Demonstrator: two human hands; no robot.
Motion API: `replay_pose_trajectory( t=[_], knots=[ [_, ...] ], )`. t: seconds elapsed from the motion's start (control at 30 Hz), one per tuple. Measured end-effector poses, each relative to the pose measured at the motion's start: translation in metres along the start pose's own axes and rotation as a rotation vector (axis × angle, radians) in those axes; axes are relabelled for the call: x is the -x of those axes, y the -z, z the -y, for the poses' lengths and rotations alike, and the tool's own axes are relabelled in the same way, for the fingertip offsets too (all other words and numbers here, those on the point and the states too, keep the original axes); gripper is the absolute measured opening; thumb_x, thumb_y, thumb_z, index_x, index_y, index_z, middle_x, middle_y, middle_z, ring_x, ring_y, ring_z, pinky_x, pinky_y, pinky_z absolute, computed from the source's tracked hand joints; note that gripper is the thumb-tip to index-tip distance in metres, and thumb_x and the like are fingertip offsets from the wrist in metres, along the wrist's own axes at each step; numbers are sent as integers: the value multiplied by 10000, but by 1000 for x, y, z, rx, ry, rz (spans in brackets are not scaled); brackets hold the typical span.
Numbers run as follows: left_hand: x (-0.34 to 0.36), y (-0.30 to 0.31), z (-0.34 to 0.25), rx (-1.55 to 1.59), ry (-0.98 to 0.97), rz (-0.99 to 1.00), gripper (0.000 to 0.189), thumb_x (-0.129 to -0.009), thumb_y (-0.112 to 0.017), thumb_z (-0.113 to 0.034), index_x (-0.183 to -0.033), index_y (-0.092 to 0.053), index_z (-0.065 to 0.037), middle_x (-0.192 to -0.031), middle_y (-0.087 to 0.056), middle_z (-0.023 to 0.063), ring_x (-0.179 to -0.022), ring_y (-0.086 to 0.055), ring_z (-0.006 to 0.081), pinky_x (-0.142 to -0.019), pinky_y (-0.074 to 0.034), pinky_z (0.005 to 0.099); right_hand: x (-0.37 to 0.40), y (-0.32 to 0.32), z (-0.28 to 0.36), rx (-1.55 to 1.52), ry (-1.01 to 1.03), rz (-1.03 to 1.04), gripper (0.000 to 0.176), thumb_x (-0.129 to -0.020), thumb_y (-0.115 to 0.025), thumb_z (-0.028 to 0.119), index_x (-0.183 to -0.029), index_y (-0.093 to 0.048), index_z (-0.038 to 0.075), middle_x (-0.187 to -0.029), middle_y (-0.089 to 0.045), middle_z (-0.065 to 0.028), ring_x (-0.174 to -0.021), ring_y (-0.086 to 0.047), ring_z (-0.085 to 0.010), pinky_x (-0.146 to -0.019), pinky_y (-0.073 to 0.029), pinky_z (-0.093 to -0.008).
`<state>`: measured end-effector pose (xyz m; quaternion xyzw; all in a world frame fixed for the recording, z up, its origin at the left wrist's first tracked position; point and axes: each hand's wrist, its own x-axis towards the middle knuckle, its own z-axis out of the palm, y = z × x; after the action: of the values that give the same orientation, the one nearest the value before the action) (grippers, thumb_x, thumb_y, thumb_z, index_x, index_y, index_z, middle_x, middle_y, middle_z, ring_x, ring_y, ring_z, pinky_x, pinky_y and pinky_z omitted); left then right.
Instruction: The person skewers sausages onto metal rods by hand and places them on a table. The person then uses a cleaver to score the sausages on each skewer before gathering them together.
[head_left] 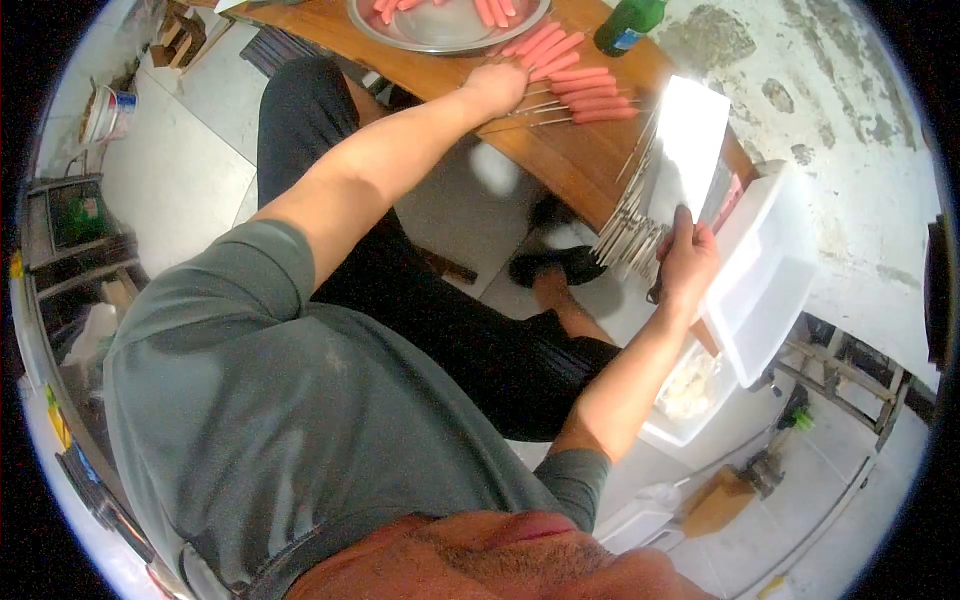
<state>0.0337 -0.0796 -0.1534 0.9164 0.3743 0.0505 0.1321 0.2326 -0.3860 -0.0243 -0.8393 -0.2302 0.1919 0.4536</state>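
Note:
My left hand [497, 90] reaches over the wooden table and is closed at the near end of a row of pink sausages [548, 50]; its fingertips are partly hidden. Beside it lie more sausages on skewers [595, 97], their thin sticks pointing toward the table's near edge. In my right hand [688, 262] is a cleaver [685, 140], gripped by its dark handle, its broad blade bright with glare. Under and left of the blade lies a thick bundle of skewers [630, 225], jutting past the table edge.
A round metal tray [440, 45] with sausages stands on the wooden table [400, 65]. A green bottle [630, 25] is near the wall. White plastic bins [765, 290] stand at the right, the lower one holding a pale bag [690, 385]. My legs are beneath the table edge.

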Motion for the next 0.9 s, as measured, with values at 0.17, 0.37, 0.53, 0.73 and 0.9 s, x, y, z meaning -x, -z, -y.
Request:
replay_pose_trajectory(
  t=[0.17,0.37,0.53,0.73,0.9],
  knots=[
    [-1,11,-4,-40,28,131,288,-928,-485,-208,-1095,-618,-13,-1093,-679,220,-985,-677,374,-833,-544,494,1,-1,-2,-27,10,4,396,-936,-670,327,-684,-587,33,-560,-533,-1,-496,-471,-91,-470,-374,-262],
    [1,20,-6,-30,56,80,284,-931,-459,-177,-1079,-598,22,-1105,-668,244,-983,-677,382,-829,-541,501,0,2,0,65,67,-8,419,-933,-663,340,-681,-594,12,-548,-545,-33,-497,-494,-115,-486,-399,-289],
    [6,39,-4,-39,9,82,253,-928,-447,-141,-1078,-568,23,-1105,-659,261,-982,-672,392,-832,-534,505,-2,1,0,37,61,-15,447,-927,-656,369,-669,-602,8,-534,-555,-48,-495,-510,-129,-495,-409,-310],
    [-3,32,6,129,112,4,222,-926,-457,-129,-1047,-562,23,-1047,-655,291,-1004,-640,436,-849,-509,520,-1,-3,0,-23,18,-13,438,-928,-669,348,-653,-589,16,-534,-538,-24,-489,-480,-109,-479,-392,-289],
    [-7,16,19,231,27,-83,274,-928,-495,-171,-1121,-613,-18,-1036,-657,276,-956,-641,447,-840,-504,517,0,-4,0,-39,9,-15,430,-929,-674,332,-647,-581,22,-538,-534,-13,-486,-467,-99,-468,-381,-279]
  ],
)
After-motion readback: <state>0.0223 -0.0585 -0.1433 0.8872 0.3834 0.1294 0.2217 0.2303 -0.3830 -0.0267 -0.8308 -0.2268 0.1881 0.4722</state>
